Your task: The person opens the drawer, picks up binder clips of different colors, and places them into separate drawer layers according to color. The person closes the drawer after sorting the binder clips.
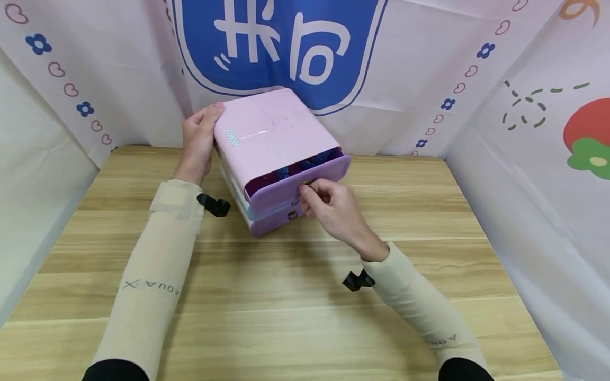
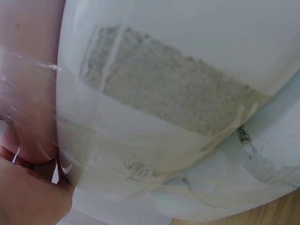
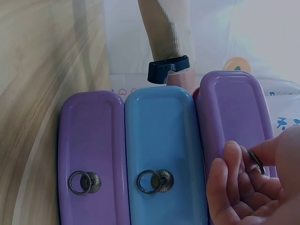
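A small drawer box (image 1: 281, 127) with a pink top stands at an angle on the table. My left hand (image 1: 197, 140) grips its back left corner, thumb on the top edge. In the right wrist view, my right hand (image 3: 243, 187) pinches the metal ring pull (image 3: 257, 161) of the purple top drawer (image 3: 236, 105). That drawer sticks out a little, and dark blue, shiny contents (image 1: 314, 160) show in the gap. Under it are a blue middle drawer (image 3: 161, 126) and a purple bottom drawer (image 3: 89, 136), both pushed in, each with a hanging ring.
The wooden table (image 1: 267, 307) extends in front of the box and to both sides. Behind the box hangs a white cloth backdrop (image 1: 405, 79) with a blue emblem, close to its back edge. White sheets also flank the table.
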`<state>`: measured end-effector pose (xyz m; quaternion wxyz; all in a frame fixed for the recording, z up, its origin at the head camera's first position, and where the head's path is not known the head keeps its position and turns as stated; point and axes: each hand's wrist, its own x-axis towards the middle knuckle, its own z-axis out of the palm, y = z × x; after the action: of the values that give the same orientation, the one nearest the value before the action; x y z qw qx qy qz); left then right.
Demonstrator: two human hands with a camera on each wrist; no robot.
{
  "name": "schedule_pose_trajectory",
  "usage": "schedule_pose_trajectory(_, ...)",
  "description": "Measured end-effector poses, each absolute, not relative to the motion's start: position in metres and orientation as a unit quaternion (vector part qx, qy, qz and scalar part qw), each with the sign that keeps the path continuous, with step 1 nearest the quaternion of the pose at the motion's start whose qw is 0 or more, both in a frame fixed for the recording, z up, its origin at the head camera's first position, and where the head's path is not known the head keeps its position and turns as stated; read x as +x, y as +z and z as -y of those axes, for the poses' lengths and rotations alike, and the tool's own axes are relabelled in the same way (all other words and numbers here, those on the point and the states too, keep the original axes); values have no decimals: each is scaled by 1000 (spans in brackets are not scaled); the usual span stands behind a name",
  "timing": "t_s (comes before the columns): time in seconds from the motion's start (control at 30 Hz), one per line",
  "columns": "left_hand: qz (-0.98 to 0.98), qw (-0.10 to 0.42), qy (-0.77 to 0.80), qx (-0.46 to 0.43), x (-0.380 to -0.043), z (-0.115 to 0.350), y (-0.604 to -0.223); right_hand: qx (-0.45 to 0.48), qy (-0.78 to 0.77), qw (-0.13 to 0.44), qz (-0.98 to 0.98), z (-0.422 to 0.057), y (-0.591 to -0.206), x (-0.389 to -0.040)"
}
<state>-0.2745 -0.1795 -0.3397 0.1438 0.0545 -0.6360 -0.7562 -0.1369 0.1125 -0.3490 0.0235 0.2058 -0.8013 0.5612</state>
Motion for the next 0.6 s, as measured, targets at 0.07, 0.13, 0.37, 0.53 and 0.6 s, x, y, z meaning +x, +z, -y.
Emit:
schedule_pose_trajectory(0.07, 637, 143, -755, 55, -274, 179, -340, 208, 562, 24, 800, -112, -349, -139)
schedule_pose_trajectory(0.13, 638, 142, -755, 56, -274, 180, -340, 209, 562, 25, 800, -111, -349, -141)
schedule_pose_trajectory(0.37, 638, 139, -755, 61, -274, 180, -339, 211, 570, 24, 794, -106, -348, -148)
schedule_pose_trajectory(0.53, 636, 139, -757, 61, -274, 180, -338, 214, 567, 29, 795, -103, -348, -153)
schedule_pose_trajectory(0.6, 635, 139, -757, 60, -274, 179, -338, 215, 568, 30, 794, -103, -347, -154)
